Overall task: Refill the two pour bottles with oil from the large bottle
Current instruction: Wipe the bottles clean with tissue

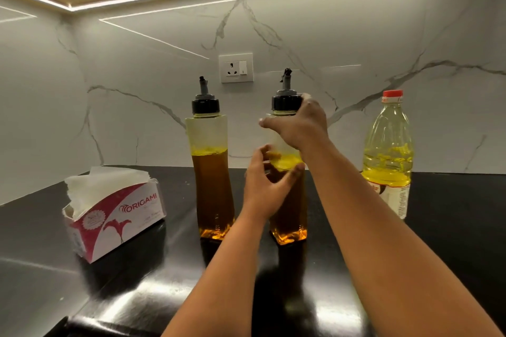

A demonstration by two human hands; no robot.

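Right hand [299, 124]: reaches from above, fingers curled on the black cap and shoulder of the right pour bottle [287, 200].
Left hand [264, 186]: spread wide around that bottle's waist.
Both pour bottles: clear plastic, waisted, amber oil past halfway; left pour bottle [210, 172] stands beside.
Large bottle [388, 153]: red-capped, pale yellow oil, toward the black bench's [82, 295] back right.
Tissue box [115, 216]: cardboard, left.

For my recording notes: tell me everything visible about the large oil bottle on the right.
The large oil bottle stands upright on the dark counter, right of both pour bottles and against the marbled wall. It looks like clear ribbed plastic with a red screw cap, still on, and a printed label around its lower part. Pale yellow oil fills it to roughly mid-height. Neither hand touches it.
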